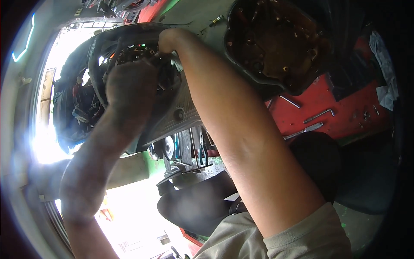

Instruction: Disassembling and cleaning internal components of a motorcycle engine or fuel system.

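Note:
Both of my arms reach forward into an opened dark vehicle body (172, 110), which looks like part of a scooter, with wires and dark parts inside. My left hand (131, 80) is deep in shadow over its wiring cavity, fingers hidden beyond the back of the hand. To the right of it, my right hand (170, 40) bends down over the cavity's far edge, and its fingers are out of sight too. Dark cables (97, 71) loop beside my left hand. What either hand touches does not show.
At the far right lies a dark, oily, open housing (280, 47). On the red surface (345, 101) are a ratchet wrench (308, 129), an angled wrench (320, 115) and small metal parts. Pliers (202, 149) hang below the body. A black seat-like pad (196, 203) is nearer me.

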`<act>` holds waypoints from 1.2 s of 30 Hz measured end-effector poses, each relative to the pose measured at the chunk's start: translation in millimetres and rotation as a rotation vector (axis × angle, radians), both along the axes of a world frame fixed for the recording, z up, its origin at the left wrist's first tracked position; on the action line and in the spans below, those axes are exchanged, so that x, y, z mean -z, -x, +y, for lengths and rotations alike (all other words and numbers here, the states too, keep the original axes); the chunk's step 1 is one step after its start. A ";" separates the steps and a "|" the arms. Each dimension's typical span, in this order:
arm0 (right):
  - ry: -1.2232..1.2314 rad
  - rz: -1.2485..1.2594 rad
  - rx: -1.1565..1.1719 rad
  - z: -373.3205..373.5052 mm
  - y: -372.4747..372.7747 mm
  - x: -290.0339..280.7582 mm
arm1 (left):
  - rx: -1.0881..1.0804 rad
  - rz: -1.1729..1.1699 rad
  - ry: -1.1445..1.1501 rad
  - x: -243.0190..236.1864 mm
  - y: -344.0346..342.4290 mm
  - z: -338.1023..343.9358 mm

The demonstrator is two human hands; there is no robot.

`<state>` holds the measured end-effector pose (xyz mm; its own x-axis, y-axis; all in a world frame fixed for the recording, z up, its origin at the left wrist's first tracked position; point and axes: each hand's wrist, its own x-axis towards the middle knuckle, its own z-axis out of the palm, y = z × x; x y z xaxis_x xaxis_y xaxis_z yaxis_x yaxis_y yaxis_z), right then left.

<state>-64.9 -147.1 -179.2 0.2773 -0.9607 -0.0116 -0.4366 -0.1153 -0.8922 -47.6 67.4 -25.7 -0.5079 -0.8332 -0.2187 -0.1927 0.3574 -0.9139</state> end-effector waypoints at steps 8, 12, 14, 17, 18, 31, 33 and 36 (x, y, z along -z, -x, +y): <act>-0.016 0.015 -0.038 10.8 9.5 -3.6 | 0.175 -0.212 -0.119 -2.2 -37.9 -57.9; -0.004 -0.032 -0.021 13.6 12.2 -2.6 | 0.312 -0.229 -0.161 -13.9 -37.6 -57.1; -0.010 -0.018 -0.003 11.4 10.1 -0.7 | 0.285 -0.209 -0.199 -20.0 -33.3 -50.8; -0.014 0.005 -0.015 7.2 5.7 -1.0 | 0.209 -0.202 -0.207 -24.8 -29.7 -53.3; -0.014 0.007 -0.015 6.6 4.8 -1.4 | 0.187 -0.204 -0.205 -26.0 -29.7 -58.2; -0.011 0.023 0.098 15.2 -5.7 1.4 | 0.056 0.280 -0.050 -41.0 -28.0 2.8; 0.038 0.001 0.098 15.3 -6.4 1.7 | 0.053 0.384 -0.047 -69.1 -39.8 18.7; 0.061 0.011 0.057 16.3 -4.0 0.1 | -0.026 0.511 0.006 -108.3 -69.7 42.4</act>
<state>-61.0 -130.8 -179.3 0.2222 -0.9740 0.0444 -0.4534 -0.1435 -0.8797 22.1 109.8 82.6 -0.5281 -0.8473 0.0568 -0.6242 0.3419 -0.7025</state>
